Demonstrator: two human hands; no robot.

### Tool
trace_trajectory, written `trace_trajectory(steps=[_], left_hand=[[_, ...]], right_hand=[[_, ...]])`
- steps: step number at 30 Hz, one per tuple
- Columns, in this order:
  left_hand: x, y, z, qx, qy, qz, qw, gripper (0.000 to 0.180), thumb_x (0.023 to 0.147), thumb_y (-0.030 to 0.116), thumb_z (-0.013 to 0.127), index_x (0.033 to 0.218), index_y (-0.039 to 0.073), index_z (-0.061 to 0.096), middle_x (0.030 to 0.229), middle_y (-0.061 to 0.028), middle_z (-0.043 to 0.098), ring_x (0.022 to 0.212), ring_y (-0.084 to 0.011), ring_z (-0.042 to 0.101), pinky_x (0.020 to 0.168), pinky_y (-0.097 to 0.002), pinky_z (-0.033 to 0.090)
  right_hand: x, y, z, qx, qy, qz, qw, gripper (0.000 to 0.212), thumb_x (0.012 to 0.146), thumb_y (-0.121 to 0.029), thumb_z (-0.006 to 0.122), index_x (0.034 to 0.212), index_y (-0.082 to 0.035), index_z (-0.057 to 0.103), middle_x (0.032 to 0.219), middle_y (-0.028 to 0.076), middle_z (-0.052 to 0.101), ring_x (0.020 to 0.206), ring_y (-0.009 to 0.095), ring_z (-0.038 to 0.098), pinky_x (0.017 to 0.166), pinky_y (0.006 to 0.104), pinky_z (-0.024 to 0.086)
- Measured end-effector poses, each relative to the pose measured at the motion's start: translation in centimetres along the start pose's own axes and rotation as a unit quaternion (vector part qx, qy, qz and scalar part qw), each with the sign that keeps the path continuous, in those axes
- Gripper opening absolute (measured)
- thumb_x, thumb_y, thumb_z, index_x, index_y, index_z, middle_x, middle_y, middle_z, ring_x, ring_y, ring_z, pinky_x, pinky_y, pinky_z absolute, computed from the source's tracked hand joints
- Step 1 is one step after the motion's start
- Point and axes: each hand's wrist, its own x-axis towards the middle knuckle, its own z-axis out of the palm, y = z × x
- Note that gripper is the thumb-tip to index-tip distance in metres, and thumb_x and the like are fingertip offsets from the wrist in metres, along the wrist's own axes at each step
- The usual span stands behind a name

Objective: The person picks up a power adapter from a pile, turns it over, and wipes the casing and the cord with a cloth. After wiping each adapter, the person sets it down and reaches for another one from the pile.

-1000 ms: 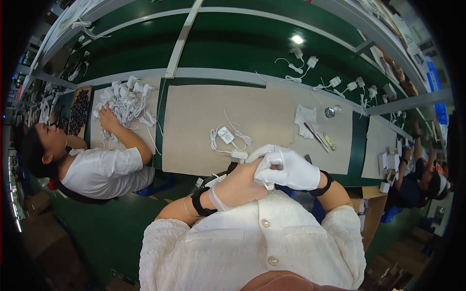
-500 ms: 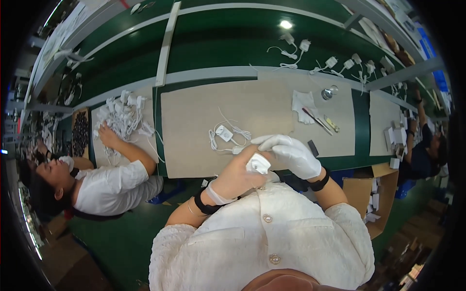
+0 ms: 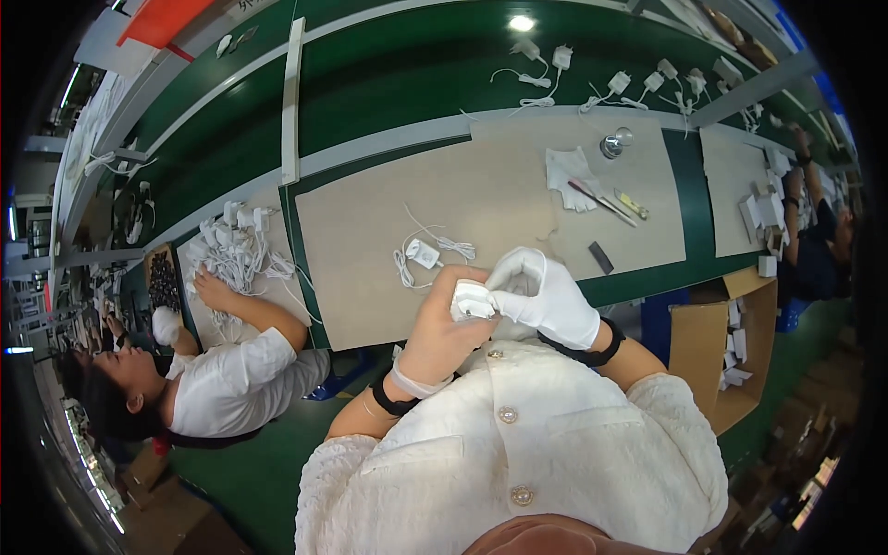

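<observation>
Left hand (image 3: 442, 326), bare, grips a small white charger (image 3: 472, 301) close to the chest. Right hand (image 3: 546, 294), in a white glove, pinches the charger's right side. Another charger with cable (image 3: 424, 252) lies on the tan mat (image 3: 370, 231) just beyond.

An open brown cardboard box (image 3: 717, 347) was noted at the right, just past the front edge of the worktop (image 3: 481, 199), beside the person's right elbow. Its flaps were turned up, and small white pieces (image 3: 737, 370) were seen inside; their kind could not be told.

An orange-red rectangular sign (image 3: 159, 20) was recorded at the upper left, above the green belt (image 3: 398, 83), its face cut off by the rim of the view.

More brown cardboard (image 3: 139, 472) was seen on the floor at the lower left, behind the seated neighbour; its shape was blurred by the rim.

No screens were observed. No labels could be made out.
</observation>
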Motion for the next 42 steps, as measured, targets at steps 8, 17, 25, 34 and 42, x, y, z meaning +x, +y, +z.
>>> trace_trajectory(steps=[8, 17, 25, 34, 42], left_hand=[[-0.3, -0.5, 0.1, -0.005, 0.040, 0.047, 0.998, 0.043, 0.075, -0.010, 0.058, 0.113, 0.007, 0.047, 0.088, -0.0032, 0.058, 0.073, -0.0095, 0.056, 0.061, -0.0247, 0.048], [-0.3, -0.3, 0.3, -0.099, 0.045, 0.008, 0.994, 0.042, 0.074, -0.010, 0.057, 0.111, 0.007, 0.047, 0.084, -0.0014, 0.056, 0.069, -0.0070, 0.053, 0.058, -0.0237, 0.045], [0.1, -1.4, -0.2, -0.059, 0.047, 0.042, 0.996, 0.041, 0.075, -0.009, 0.058, 0.111, 0.007, 0.048, 0.087, -0.0031, 0.058, 0.068, -0.0087, 0.056, 0.055, -0.0236, 0.046], [0.4, -0.2, -0.2, -0.078, 0.059, -0.018, 0.995, 0.038, 0.080, -0.004, 0.060, 0.114, 0.009, 0.048, 0.092, -0.0045, 0.059, 0.068, -0.0108, 0.058, 0.050, -0.0215, 0.042], [1.2, -0.9, -1.1, -0.165, 0.062, -0.031, 0.984, 0.036, 0.084, 0.001, 0.059, 0.117, 0.010, 0.047, 0.099, -0.0067, 0.060, 0.071, -0.0126, 0.060, 0.048, -0.0219, 0.042]], right_hand=[[0.2, -0.7, 1.2, 0.019, -0.006, -0.019, 1.000, 0.022, 0.081, -0.002, 0.066, 0.102, -0.002, 0.059, 0.098, 0.004, 0.051, 0.091, 0.013, 0.053, 0.083, 0.0279, 0.042], [0.4, 1.3, 0.9, 0.063, -0.039, -0.018, 0.997, 0.021, 0.081, -0.007, 0.064, 0.102, -0.003, 0.060, 0.099, 0.004, 0.049, 0.090, 0.013, 0.050, 0.080, 0.0267, 0.041], [0.7, 0.5, 1.6, -0.025, 0.006, -0.063, 0.998, 0.015, 0.080, -0.008, 0.062, 0.094, -0.002, 0.062, 0.096, 0.004, 0.050, 0.087, 0.013, 0.050, 0.078, 0.0267, 0.041], [2.2, 3.8, -6.7, -0.234, 0.134, -0.129, 0.954, 0.016, 0.079, -0.009, 0.061, 0.094, -0.003, 0.063, 0.101, 0.013, 0.056, 0.085, 0.027, 0.058, 0.076, 0.0357, 0.046], [5.9, 3.4, -20.5, -0.735, 0.468, -0.180, 0.456, 0.053, 0.076, -0.024, 0.064, 0.125, -0.004, 0.052, 0.122, 0.015, 0.054, 0.111, 0.032, 0.049, 0.092, 0.0446, 0.037]])
